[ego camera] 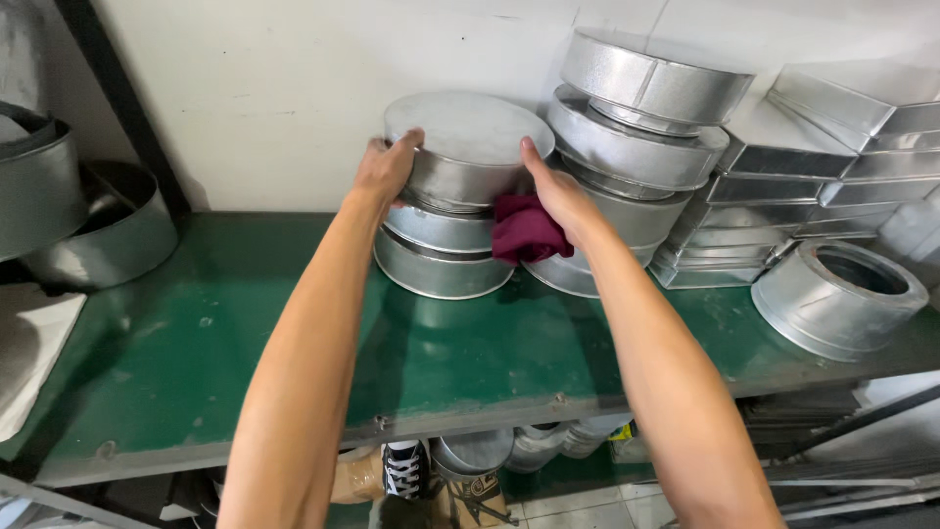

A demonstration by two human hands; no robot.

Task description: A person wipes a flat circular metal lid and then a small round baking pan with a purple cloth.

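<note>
A round galvanized metal cap (468, 137) tops a stack of similar round caps (441, 260) on a green shelf (196, 343). My left hand (387, 168) grips its left rim. My right hand (556, 191) presses against its right rim and also holds a dark red cloth (524, 230) bunched under the palm. The cap sits roughly level on the stack.
A second, leaning stack of round metal caps (636, 127) stands right of it. Rectangular metal pieces (813, 167) are piled at the far right, with a short round collar (837, 299) lying in front. Metal rings (98, 230) sit at the left. Below the shelf are more items.
</note>
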